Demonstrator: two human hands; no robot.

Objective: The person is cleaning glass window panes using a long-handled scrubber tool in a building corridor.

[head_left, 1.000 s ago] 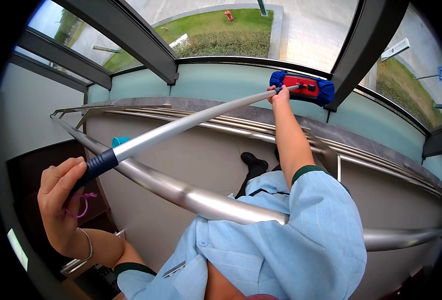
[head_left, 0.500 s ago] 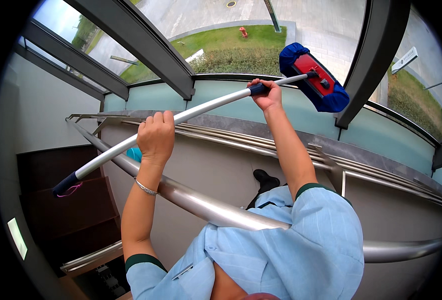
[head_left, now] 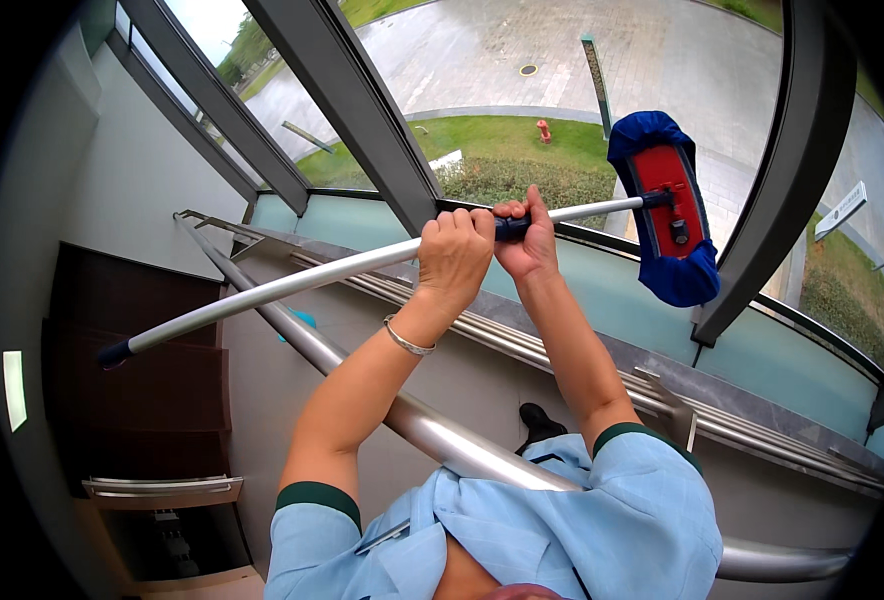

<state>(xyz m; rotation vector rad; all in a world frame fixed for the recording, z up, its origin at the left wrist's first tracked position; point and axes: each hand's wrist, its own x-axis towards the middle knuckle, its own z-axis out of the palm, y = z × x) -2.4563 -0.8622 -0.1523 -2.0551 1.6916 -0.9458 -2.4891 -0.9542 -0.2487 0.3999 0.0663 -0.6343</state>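
Note:
A flat mop with a silver telescopic pole (head_left: 292, 284) slants across in front of me. Its red plate (head_left: 665, 185) faces me, wrapped at both ends by a blue cloth cover (head_left: 689, 282), close in front of the window glass. My left hand (head_left: 454, 252), with a bracelet on the wrist, is closed around the thick part of the pole. Just right of it, my right hand (head_left: 529, 238) grips the dark collar where the thinner rod comes out, thumb pointing up. The pole's dark end grip (head_left: 115, 354) hangs free at the far left.
A thick steel handrail (head_left: 442, 440) curves between me and the window. Thinner rails (head_left: 522, 345) run below the glass. Dark window posts (head_left: 362, 100) frame the panes. Brown steps (head_left: 132, 380) lie at left, and a turquoise object (head_left: 304, 320) shows behind the handrail.
My left hand has moved up the pole, close beside my right hand. The mop head has shifted right and turned more upright. The whole view has also shifted.

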